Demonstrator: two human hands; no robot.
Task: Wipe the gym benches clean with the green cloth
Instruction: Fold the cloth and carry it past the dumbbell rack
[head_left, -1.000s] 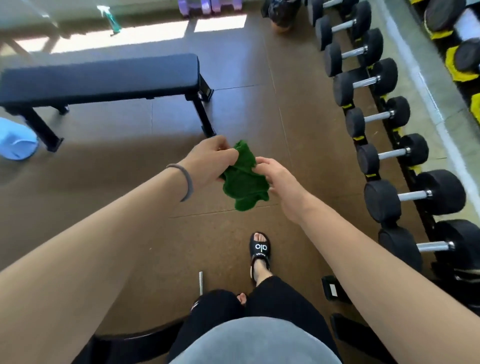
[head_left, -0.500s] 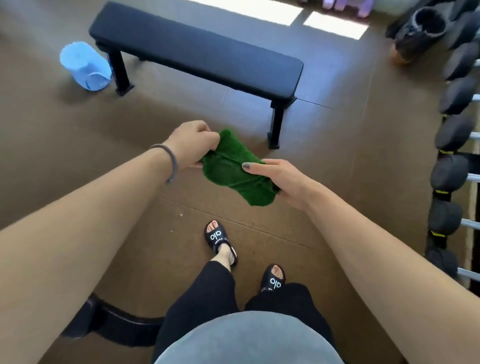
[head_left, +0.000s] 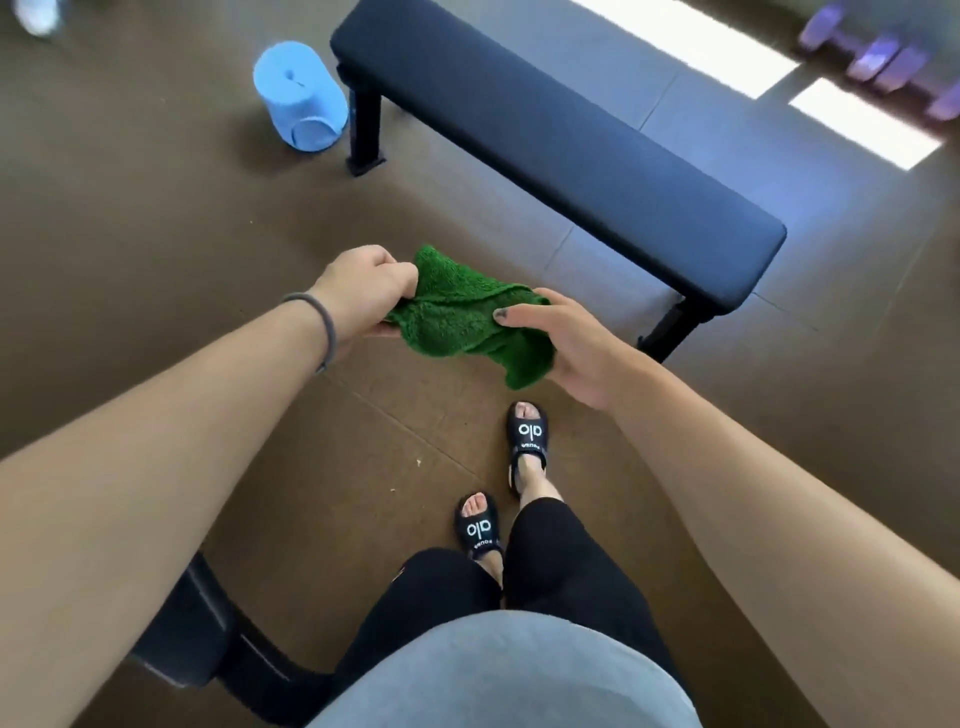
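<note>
Green cloth (head_left: 467, 317) held mid-air between my left hand (head_left: 363, 291) — fist closed on its 9 o'clock edge — and right hand (head_left: 566, 348), thumb pinching the 3 o'clock side; bench (head_left: 561, 140) untouched at 1 o'clock — best fold flat before wiping.

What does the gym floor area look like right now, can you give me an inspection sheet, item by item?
Surface: brown floor, a few small specks near the feet.
Job's things: green cloth bunched in the air, short of the black bench.
Clutter: blue bucket upside down by the bench leg.
Hands: left hand grips the cloth; right hand pinches it, thumb on top.
Cables: nothing seen.
Surroundings: purple dumbbells at the far right; sunlit patches on the floor; another black frame behind the person.
</note>
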